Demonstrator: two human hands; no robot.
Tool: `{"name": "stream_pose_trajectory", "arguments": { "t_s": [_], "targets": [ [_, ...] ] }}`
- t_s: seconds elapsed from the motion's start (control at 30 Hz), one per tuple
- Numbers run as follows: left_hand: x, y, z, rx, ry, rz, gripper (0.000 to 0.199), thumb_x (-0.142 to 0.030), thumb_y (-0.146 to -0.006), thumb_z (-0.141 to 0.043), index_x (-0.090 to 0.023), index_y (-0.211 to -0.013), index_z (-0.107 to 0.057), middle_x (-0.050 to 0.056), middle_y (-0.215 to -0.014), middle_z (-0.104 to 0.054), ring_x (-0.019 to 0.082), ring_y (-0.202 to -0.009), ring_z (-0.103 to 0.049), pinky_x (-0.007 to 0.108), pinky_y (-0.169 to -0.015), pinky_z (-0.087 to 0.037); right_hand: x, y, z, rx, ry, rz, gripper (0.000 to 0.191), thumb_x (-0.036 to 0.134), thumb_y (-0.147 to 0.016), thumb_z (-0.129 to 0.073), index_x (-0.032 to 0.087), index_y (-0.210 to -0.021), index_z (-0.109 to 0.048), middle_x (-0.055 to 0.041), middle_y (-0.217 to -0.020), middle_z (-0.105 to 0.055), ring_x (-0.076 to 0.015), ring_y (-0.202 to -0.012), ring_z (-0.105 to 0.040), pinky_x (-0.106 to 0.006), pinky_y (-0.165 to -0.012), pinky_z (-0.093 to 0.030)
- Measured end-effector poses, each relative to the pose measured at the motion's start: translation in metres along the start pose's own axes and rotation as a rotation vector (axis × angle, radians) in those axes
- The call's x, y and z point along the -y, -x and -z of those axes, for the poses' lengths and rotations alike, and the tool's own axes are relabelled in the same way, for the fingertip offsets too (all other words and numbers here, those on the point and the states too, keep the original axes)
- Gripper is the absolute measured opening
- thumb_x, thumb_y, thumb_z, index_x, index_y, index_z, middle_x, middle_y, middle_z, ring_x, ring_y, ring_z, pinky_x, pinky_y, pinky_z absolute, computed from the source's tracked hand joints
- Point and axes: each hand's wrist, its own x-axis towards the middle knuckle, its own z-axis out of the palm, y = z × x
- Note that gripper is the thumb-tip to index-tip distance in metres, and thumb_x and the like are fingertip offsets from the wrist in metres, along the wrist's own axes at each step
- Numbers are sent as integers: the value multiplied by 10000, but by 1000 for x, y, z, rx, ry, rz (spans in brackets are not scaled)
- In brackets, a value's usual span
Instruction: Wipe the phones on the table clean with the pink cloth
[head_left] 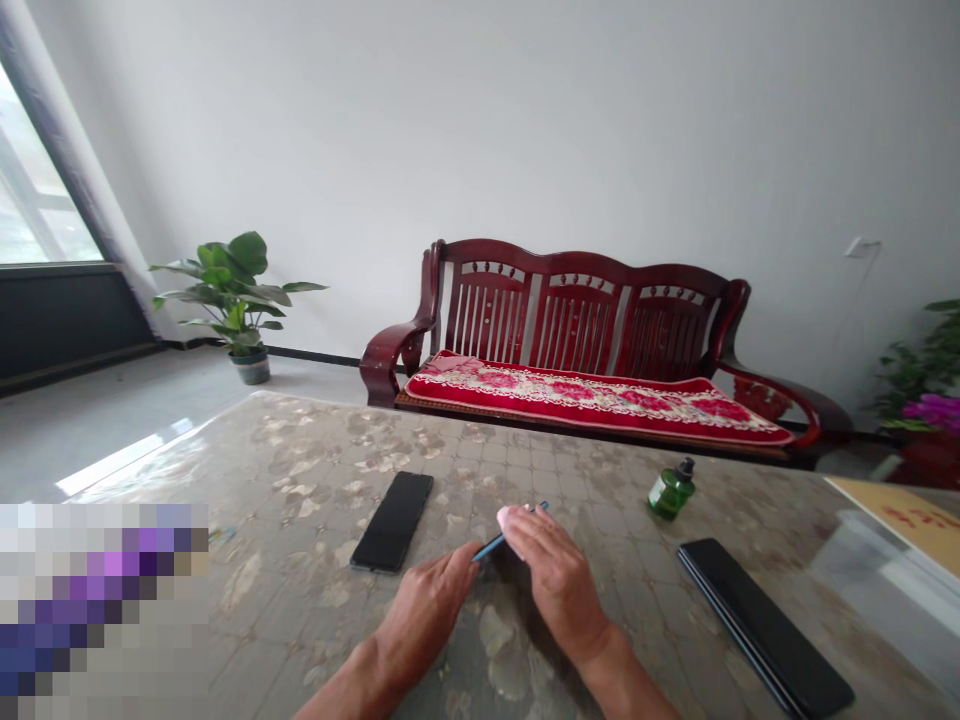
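Note:
A thin blue pen-like stick (491,546) slants up to the right between my hands, low over the patterned tabletop. Its lower left end is pinched in the fingers of my left hand (437,600). My right hand (553,572) is closed around the upper part, and a short blue tip shows beyond its fingers. A black phone (394,522) lies flat to the left of my hands. To the right stands a small green bottle (672,490) with a black pump top.
A long black case-like object (761,625) lies at the table's right. Beyond it are a tan box (907,520) and clear plastic. The table (300,620) has a floral cover. Behind it stand a red wooden bench (577,310) and a potted plant (251,365).

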Motion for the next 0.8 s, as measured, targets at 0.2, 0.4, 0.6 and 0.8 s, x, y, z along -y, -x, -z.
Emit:
{"name": "stream_pose_trajectory", "arguments": {
  "t_s": [0.2, 0.4, 0.6, 0.8],
  "targets": [
    [0, 0, -1, -5, -43, -37, 274, -218, -1009, -255, -210, -1095, -515, 9, -808, -707, 146, -714, -707, 198, -658, -534, -18, 7, -1, -127, 45, -108, 430, 96, -968, -406, 284, -1323, -556, -39, -1235, -662, -188, -1167, -602, -448, -1061, -470],
    [-1, -1, 1, -15, 3, -66, 267, -212, -1013, -262, -215, -1131, -502, 21, -917, -719, 146, -788, -710, 204, -701, -540, 18, 0, -1, 80, -17, 74, 478, 80, -966, -386, 265, -1399, -472, -29, -1290, -630, -175, -1226, -557, -404, -1101, -433],
    [5, -1, -3, -24, -31, -49, 250, -229, -1006, -288, -211, -1107, -516, 11, -816, -714, 155, -703, -711, 201, -635, -539, -26, 9, 1, -111, 115, -107, 394, 91, -964, -402, 221, -1280, -597, -75, -1241, -657, -211, -1191, -587, -480, -1096, -425],
    [1, -3, -4, -32, 0, -72, 245, -208, -1006, -279, -221, -1068, -516, 14, -861, -715, 149, -738, -709, 201, -673, -536, 11, 2, 0, -26, 15, 51, 458, 66, -950, -422, 253, -1354, -531, -32, -1273, -641, -182, -1191, -588, -388, -1082, -459]
  ]
}}
